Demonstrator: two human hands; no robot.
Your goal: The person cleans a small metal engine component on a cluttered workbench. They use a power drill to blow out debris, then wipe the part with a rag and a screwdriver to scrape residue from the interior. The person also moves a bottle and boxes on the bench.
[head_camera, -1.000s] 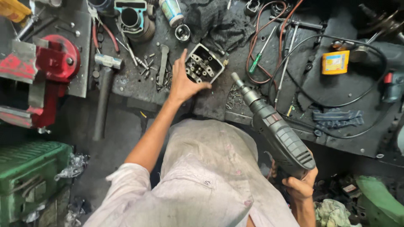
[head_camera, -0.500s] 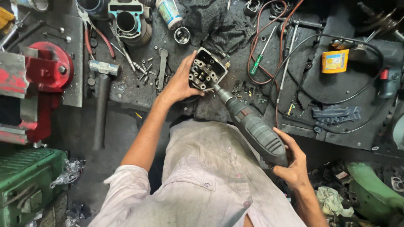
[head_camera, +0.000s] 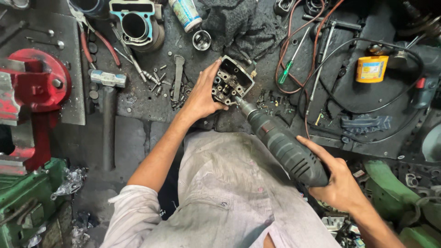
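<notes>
1. The engine head [head_camera: 233, 82] sits on the dark bench [head_camera: 138, 98], near its front edge.
2. The left hand [head_camera: 202, 94] wraps its left side.
3. The right hand [head_camera: 337, 177] grips the drill [head_camera: 280, 142], whose long body slants up-left into the head.

The cylinder head [head_camera: 233, 81] is showing dull, grimy cast metal, and the drill [head_camera: 282, 146] is wearing matt dark plastic — ribbed at the grip. The bench [head_camera: 138, 98] is looking rough and oily, a crumpled dark cloth [head_camera: 243, 27] is lying soft, and the vise [head_camera: 32, 87] is gleaming in chipped red paint.
</notes>
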